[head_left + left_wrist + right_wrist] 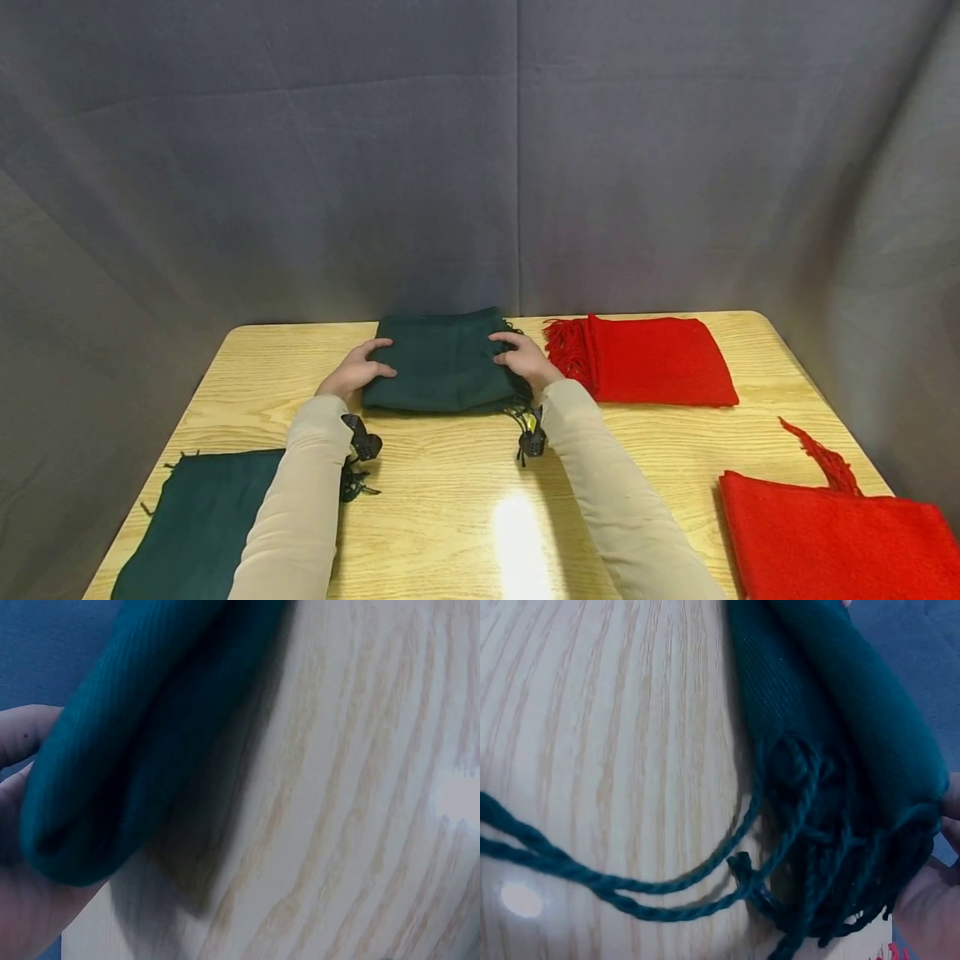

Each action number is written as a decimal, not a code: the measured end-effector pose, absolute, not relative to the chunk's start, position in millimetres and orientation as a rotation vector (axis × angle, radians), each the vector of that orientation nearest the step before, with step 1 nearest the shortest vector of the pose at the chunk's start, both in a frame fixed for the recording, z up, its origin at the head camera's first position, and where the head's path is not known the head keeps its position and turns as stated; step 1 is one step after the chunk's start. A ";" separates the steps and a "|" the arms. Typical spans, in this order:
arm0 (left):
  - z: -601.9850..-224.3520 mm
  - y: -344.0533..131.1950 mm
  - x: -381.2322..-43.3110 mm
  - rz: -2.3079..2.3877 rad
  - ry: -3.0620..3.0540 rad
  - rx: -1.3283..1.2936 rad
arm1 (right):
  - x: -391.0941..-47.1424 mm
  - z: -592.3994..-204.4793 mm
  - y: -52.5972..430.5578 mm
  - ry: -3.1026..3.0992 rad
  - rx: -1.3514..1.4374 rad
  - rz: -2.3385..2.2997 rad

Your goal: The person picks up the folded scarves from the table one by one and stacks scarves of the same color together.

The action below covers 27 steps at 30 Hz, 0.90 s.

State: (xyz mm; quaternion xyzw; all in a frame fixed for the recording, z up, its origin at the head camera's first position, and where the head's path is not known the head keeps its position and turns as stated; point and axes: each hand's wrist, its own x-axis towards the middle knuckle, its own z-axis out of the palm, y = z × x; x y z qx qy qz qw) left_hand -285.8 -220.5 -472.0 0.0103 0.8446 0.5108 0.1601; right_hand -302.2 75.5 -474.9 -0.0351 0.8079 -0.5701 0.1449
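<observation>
Green scarf lying crosswise at the far worktop edge, a hand at each end.

I see the folded green scarf (431, 362) with its long axis running left to right, fringe (802, 795) at its right end, a few strands trailing toward the person on the worktop (435, 492). Both arms reach forward; the left hand (356, 372) touches the plain end, the right hand (525, 360) the fringed end. On each, the visible finger and thumb are spread apart over the cloth; I can't tell what the hidden fingers do. Just right, a red scarf (660, 360) points its fringe at the right hand. Nearer lie another green scarf (202, 525), partly blocked by the left sleeve (296, 508), and another red scarf (840, 533). A grey curtain (360, 167) hangs behind.
</observation>
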 end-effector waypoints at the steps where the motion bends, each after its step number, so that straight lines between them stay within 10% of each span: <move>1: -471.1 -220.9 -285.7 1.462 2.405 0.028 | -302.3 -474.9 75.1 2.338 -0.108 -1.637; 27: -450.1 -215.7 -280.5 1.509 2.502 0.019 | -298.7 -460.2 75.5 2.432 -0.204 -1.603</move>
